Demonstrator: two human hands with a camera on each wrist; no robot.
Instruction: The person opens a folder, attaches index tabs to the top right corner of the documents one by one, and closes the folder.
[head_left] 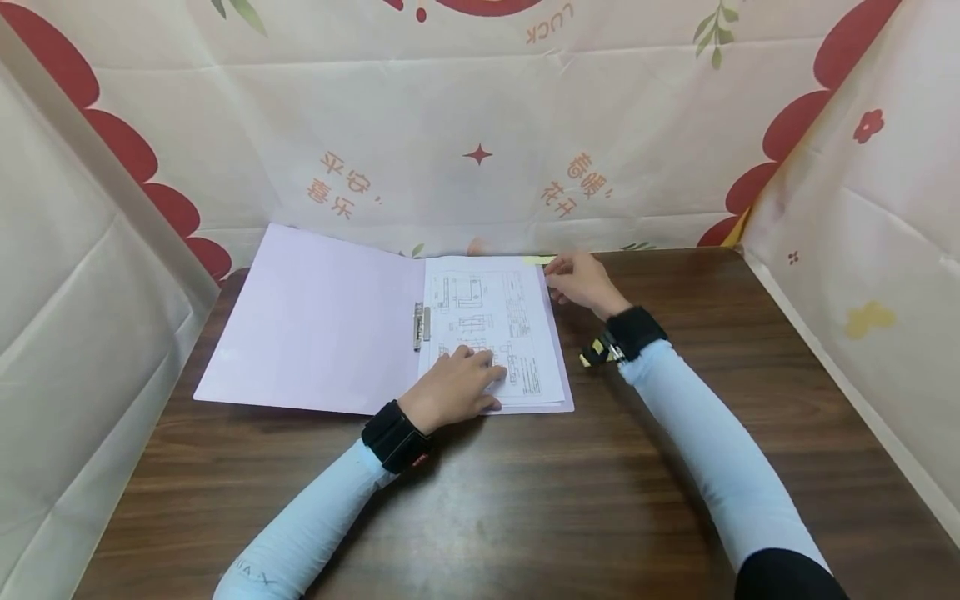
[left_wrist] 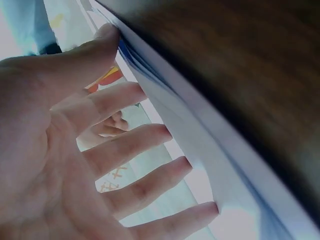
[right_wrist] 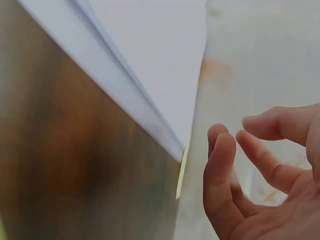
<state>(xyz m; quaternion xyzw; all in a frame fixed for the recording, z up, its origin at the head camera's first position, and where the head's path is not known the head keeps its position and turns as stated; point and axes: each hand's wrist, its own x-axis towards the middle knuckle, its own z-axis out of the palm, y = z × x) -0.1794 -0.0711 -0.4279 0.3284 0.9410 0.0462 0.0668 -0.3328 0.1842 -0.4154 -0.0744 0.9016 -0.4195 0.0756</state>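
Observation:
A pale lilac folder (head_left: pixel 315 325) lies open on the table, its cover spread to the left. On its right side a stack of printed drawing sheets (head_left: pixel 480 329) sits by a metal clip (head_left: pixel 422 327) at the spine. My left hand (head_left: pixel 456 387) rests over the lower part of the sheets; in the left wrist view its fingers are spread, tips on the paper (left_wrist: pixel 200 135). At the top right corner a yellow sticky tab (head_left: pixel 536 260) sticks out past the paper. My right hand (head_left: pixel 583 282) is beside that tab, fingers loosely bent with nothing between them in the right wrist view.
The brown wooden table (head_left: pixel 525 517) carries the folder near its back edge. A printed cloth curtain (head_left: pixel 480 100) hangs behind, with more cloth at both sides. A small black-and-yellow device (head_left: pixel 597 352) sits at the right wrist band (head_left: pixel 636 331).

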